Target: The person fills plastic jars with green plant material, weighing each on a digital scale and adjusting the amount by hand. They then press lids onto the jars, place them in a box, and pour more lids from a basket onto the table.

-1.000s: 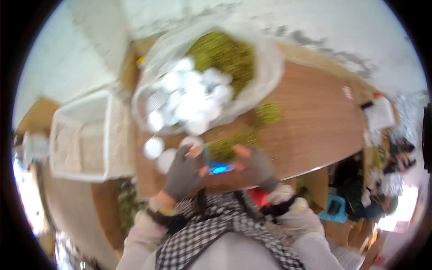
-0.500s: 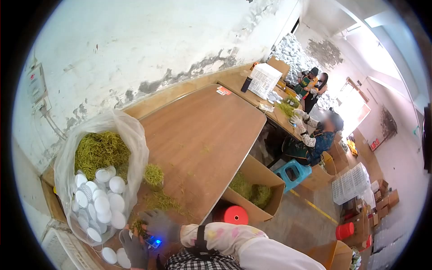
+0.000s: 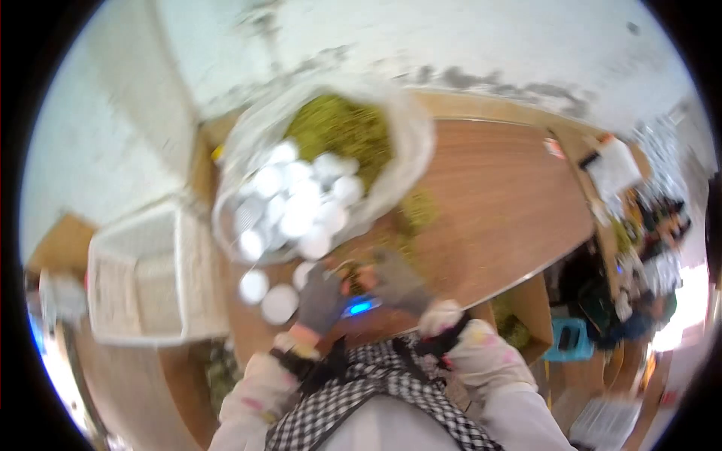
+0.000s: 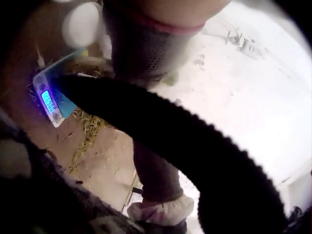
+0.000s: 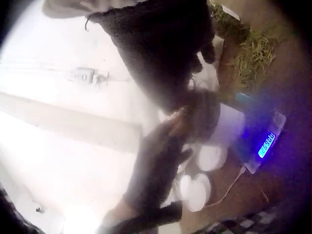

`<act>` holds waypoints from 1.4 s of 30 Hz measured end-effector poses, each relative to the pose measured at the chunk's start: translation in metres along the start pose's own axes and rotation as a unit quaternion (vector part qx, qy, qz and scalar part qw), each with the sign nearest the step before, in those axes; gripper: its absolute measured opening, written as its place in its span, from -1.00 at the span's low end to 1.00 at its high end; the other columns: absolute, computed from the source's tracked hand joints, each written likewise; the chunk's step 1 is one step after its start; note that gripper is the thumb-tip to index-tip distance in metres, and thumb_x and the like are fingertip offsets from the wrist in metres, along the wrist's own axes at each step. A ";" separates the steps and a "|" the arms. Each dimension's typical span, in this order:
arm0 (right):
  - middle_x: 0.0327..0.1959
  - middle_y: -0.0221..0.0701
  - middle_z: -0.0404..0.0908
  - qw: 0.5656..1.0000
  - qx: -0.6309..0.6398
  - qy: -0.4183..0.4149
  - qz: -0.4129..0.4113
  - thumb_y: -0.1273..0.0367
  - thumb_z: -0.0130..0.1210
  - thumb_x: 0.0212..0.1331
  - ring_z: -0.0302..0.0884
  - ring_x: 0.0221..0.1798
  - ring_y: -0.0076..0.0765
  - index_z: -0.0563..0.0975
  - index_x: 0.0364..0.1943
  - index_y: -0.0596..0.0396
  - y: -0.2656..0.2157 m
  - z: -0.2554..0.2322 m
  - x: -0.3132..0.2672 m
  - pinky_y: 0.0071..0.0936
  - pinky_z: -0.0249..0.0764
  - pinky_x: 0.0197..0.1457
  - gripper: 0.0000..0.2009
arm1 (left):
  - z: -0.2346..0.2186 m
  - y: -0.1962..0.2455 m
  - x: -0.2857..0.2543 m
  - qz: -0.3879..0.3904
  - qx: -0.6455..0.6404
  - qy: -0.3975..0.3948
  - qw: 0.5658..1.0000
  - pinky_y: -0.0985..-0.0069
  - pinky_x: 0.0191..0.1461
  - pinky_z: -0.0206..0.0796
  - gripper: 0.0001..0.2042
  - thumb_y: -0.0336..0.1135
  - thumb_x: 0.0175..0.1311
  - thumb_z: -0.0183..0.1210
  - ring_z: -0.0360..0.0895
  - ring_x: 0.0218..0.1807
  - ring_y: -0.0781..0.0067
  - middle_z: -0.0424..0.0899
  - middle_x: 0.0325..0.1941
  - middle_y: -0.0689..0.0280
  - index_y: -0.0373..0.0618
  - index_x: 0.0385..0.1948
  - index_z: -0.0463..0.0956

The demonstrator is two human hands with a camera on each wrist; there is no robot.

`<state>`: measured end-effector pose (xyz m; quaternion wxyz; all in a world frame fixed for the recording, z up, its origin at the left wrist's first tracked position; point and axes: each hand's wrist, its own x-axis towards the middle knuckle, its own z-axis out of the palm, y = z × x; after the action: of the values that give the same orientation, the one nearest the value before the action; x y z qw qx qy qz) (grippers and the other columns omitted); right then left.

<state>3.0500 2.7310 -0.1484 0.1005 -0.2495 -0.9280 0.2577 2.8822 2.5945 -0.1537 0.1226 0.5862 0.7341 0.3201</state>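
In the head view my gloved left hand (image 3: 322, 301) and gloved right hand (image 3: 398, 284) meet close together over the table. Bare fingertips from both sides hold a small cup with a white end (image 5: 230, 123) and darker contents, partly hidden by the fingers and blurred. Just under it lies a small digital scale (image 3: 361, 307); its blue display (image 4: 48, 102) is lit in both wrist views. Loose green moss (image 4: 90, 124) lies beside the scale. White round cups (image 3: 280, 304) stand left of my left hand.
A clear plastic bag (image 3: 410, 143) holds green moss (image 3: 342, 131) and a heap of white cups (image 3: 301, 203). A white crate (image 3: 180, 278) stands at the left. The brown table (image 3: 496, 195) stretches right, toward a cardboard box (image 3: 530, 316) and a blue stool (image 3: 565, 338). A cable (image 5: 226, 187) runs from the scale.
The head view swung right half a second ago, showing other people at a far table, then came back. My hands are closer together now than a second ago.
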 end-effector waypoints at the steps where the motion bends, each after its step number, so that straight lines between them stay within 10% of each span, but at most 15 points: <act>1: 0.15 -0.05 0.52 0.996 0.045 0.076 -0.032 0.23 0.21 0.25 0.50 0.18 0.10 0.66 0.00 -0.02 0.016 0.005 -0.005 -0.11 0.40 0.30 -0.71 | -0.002 -0.004 -0.004 0.009 -0.039 0.007 0.999 0.09 0.31 0.32 -0.63 -0.27 0.30 0.21 0.42 0.24 -0.19 0.44 0.25 -0.09 -0.05 0.14 0.55; 7: 0.15 0.01 0.52 0.970 0.079 -0.066 0.221 0.13 0.25 0.21 0.49 0.21 0.13 0.55 0.17 0.08 0.056 -0.040 -0.009 -0.16 0.43 0.27 -0.50 | -0.034 -0.012 -0.030 -0.020 -0.117 0.123 0.985 0.15 0.27 0.30 -0.55 -0.27 0.31 0.23 0.41 0.25 -0.16 0.40 0.26 -0.09 -0.17 0.22 0.45; 12: 0.22 0.10 0.47 0.936 -0.074 -0.097 0.330 0.08 0.29 0.10 0.38 0.28 0.24 0.47 0.22 0.23 0.172 0.012 -0.031 -0.12 0.35 0.36 -0.33 | -0.029 -0.061 -0.095 -0.178 -0.084 0.161 0.967 0.31 0.14 0.41 -0.57 -0.33 0.35 0.23 0.49 0.13 0.10 0.40 0.21 0.06 -0.18 0.23 0.43; 16: 0.23 0.12 0.45 0.902 -0.117 -0.040 0.413 0.09 0.30 0.03 0.33 0.30 0.31 0.43 0.26 0.25 0.172 0.027 -0.018 -0.12 0.31 0.39 -0.27 | -0.035 -0.067 -0.144 -0.312 -0.163 0.160 0.922 0.25 0.18 0.40 -0.58 -0.32 0.32 0.25 0.49 0.19 0.10 0.40 0.19 0.03 -0.21 0.18 0.46; 29: 0.02 -0.18 0.57 0.980 0.097 -0.050 0.168 0.24 0.33 0.18 0.57 0.01 -0.17 0.47 0.27 0.08 0.109 -0.020 0.035 -0.33 0.49 0.12 -0.44 | -0.041 -0.057 -0.148 -0.303 -0.091 0.144 0.938 0.34 0.07 0.47 -0.59 -0.30 0.34 0.23 0.56 0.00 0.22 0.37 0.22 -0.02 -0.25 0.17 0.46; 34: -0.07 -0.41 0.57 0.907 0.365 0.044 0.205 0.33 0.22 0.31 0.56 -0.15 -0.51 0.44 0.23 0.24 0.095 -0.067 0.110 -0.54 0.52 -0.08 -0.54 | -0.034 -0.058 -0.144 -0.335 -0.152 0.171 0.914 0.35 0.06 0.47 -0.60 -0.30 0.34 0.23 0.56 -0.03 0.23 0.40 0.20 -0.01 -0.25 0.16 0.46; 42: -0.26 -0.43 0.55 0.798 0.500 0.145 0.304 0.30 0.14 0.38 0.53 -0.23 -0.46 0.55 0.04 0.07 0.108 -0.068 0.211 -0.48 0.55 -0.15 -0.76 | -0.030 -0.057 -0.160 -0.357 -0.120 0.168 0.911 0.33 0.08 0.46 -0.63 -0.33 0.34 0.22 0.57 0.00 0.19 0.41 0.20 0.00 -0.21 0.15 0.47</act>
<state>2.9352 2.9487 -0.1357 0.2614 -0.4680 -0.5210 0.6642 2.8661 2.4278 -0.1967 0.1731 0.2029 0.8603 0.4345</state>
